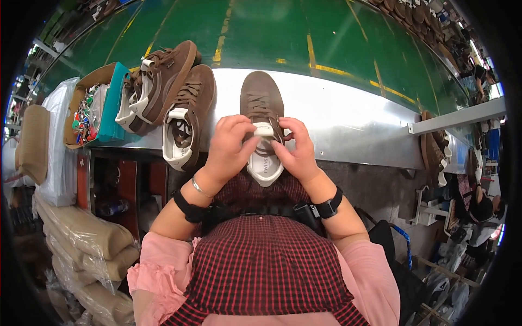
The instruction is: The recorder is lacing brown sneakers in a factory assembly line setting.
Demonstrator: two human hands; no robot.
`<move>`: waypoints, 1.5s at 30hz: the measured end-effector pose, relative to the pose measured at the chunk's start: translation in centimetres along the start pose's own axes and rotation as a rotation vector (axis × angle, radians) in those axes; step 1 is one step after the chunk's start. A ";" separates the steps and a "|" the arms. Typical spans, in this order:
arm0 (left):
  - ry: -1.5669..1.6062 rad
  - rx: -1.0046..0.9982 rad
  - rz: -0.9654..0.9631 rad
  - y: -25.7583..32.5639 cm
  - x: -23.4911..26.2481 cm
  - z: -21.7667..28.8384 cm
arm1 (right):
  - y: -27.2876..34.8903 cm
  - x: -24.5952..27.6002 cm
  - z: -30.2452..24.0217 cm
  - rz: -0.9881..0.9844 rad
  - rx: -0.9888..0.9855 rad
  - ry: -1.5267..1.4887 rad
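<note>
A brown suede sneaker [261,87] with brown laces and a white lining stands on the metal ledge in front of me, its toe pointing away. My left hand [231,142] pinches the left side of its white-topped tongue [263,130] between thumb and fingers. On the other side, my right hand [298,148] has its fingers curled at the collar edge beside the tongue, the thumb bent in over the opening. A pale insole [265,163] shows between the hands. What the right fingertips grip is partly hidden.
More brown sneakers [194,100] stand to the left, beside a teal-sided box [113,103] of small coloured items. Beyond the metal ledge [342,119] runs a green conveyor belt [272,32] with yellow marks. A metal bar [462,115] juts in at right; wrapped beige rolls [92,233] lie lower left.
</note>
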State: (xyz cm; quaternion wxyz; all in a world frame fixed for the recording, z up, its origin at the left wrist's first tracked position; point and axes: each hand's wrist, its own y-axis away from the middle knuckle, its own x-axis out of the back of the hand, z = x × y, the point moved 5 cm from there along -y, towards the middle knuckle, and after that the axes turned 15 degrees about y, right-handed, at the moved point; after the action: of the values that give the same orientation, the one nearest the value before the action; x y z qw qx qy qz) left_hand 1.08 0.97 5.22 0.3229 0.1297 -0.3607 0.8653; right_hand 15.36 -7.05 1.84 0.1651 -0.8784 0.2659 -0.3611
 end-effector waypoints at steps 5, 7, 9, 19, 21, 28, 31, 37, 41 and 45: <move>0.424 0.423 -0.018 1.4 -0.9 1.3 | 0.5 -0.1 0.7 -0.039 -0.069 -0.057; 0.641 0.736 -0.225 2.2 -3.1 -0.4 | 0.4 -0.3 0.6 -0.022 -0.082 -0.069; 0.916 1.007 -0.161 2.1 -4.2 -1.5 | 0.6 -0.6 1.2 -0.010 -0.092 -0.088; 0.800 1.203 -0.203 0.5 -7.2 -2.9 | 0.8 -0.6 0.9 0.102 0.013 -0.021; 0.802 1.256 -0.208 0.8 -7.4 -3.4 | 0.6 -0.7 0.8 0.099 0.009 -0.033; 0.500 1.209 -0.312 1.2 -7.5 -3.8 | 1.0 -0.5 0.9 0.085 0.052 0.048; 0.059 0.663 -0.437 0.4 -7.8 -3.5 | 0.9 -0.7 1.0 0.097 0.059 0.048; -0.086 0.615 -0.691 0.3 -8.5 -3.0 | 0.9 -0.9 1.5 0.107 0.048 0.056; -0.048 0.504 -0.678 1.1 -9.2 -4.5 | 0.5 -1.0 0.9 0.132 0.050 0.039; -0.145 0.478 -0.743 0.1 -7.9 -1.6 | 0.4 -0.3 0.8 0.134 0.064 0.066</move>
State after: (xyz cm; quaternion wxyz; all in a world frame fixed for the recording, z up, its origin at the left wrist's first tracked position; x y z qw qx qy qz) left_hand 7.02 -1.66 0.44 0.5468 0.3817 -0.1011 0.7383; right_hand 15.56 -7.11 0.92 0.2081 -0.8406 0.3178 -0.3862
